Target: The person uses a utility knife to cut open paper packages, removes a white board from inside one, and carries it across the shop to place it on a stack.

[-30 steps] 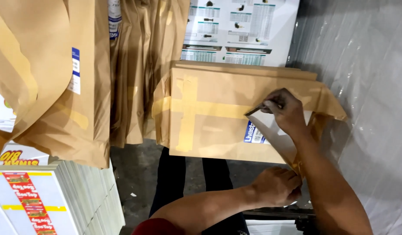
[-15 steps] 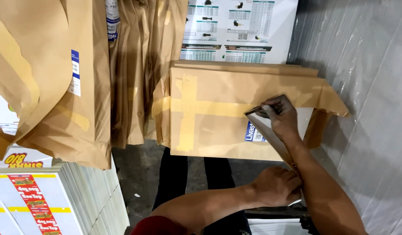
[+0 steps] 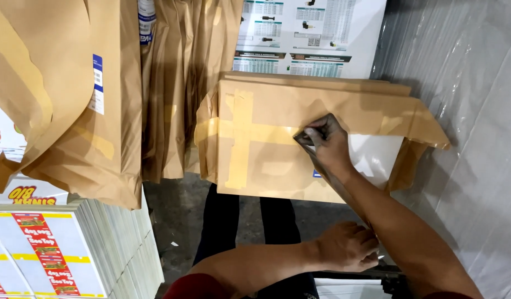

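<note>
Right hand (image 3: 328, 145) further left, fingers pinched on pkg (image 3: 277, 138) paper.

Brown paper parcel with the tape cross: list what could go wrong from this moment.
1. The right hand presses a small dark tool, possibly a blade, into the brown paper parcel; it might cut the white sheets exposed by the torn wrap.
2. The left hand sits low, off the parcel, so the parcel may shift under the pull.
3. The loose wrap corner could rip unevenly.
</note>
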